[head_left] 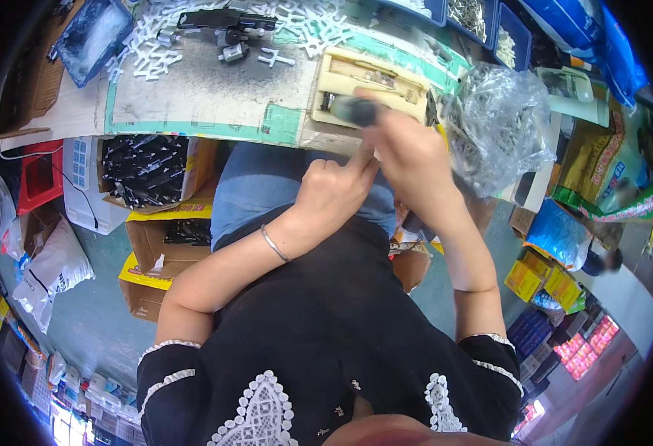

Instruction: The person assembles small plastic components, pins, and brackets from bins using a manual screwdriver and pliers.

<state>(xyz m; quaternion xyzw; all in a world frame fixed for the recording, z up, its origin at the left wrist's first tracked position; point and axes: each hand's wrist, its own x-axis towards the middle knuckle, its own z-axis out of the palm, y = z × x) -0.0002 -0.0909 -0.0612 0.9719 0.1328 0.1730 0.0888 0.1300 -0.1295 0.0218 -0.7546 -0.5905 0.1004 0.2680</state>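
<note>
On the bench (185, 93), taking the cream tray (415, 98) as clock centre, as follows. Right hand (415, 152), at five o'clock: closed on a dark piece (361, 112), blurred, kind not readable, held over the tray's lower slot. Left hand (332, 184), at seven o'clock: fingers mostly curled, index stretched up to meet the right hand's fingers — whether it pinches anything small, cannot tell. Cream tray: lying flat near the bench edge, two long slots, with a small dark part (328, 102) at the nine o'clock end of the lower one. Black unit (226, 26), at ten o'clock: one, lying among white parts (148, 63), with a single white part (273, 57) set apart just beside it. Blue bins (493, 18), at two o'clock: small parts within. Clear bag (497, 123), between three and four: crumpled, contents hard to read. Upper carton (195, 167), at eight o'clock below the bench: well filled with black parts; lower carton (144, 245), toward half past seven, holding more. Progress, by judgement: one step in hand at the tray, not yet complete; white parts loose in quantity, suggesting much remains. Carton stock possibly done, possibly waiting — the view does not settle which, nor any final count.
</note>
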